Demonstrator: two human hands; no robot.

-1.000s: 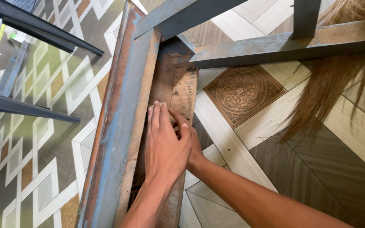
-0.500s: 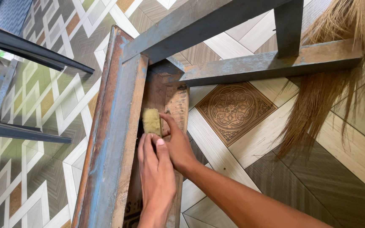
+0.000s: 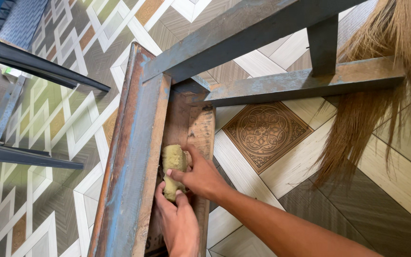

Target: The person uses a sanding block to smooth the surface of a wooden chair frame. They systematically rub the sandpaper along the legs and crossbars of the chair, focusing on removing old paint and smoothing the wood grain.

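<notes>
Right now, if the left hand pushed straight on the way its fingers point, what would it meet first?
The left hand points up the frame's channel and already touches the yellow sponge, also gripped by the right hand. Beyond lies the worn wooden board; depth is unclear.

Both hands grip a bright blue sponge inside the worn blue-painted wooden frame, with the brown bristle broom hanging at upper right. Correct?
Not quite: the sponge is yellowish, not bright blue, as the head view shows. The rest stands: the left hand and right hand both grip it inside the worn blue-painted wooden frame, and the brown bristle broom hangs at upper right.
</notes>
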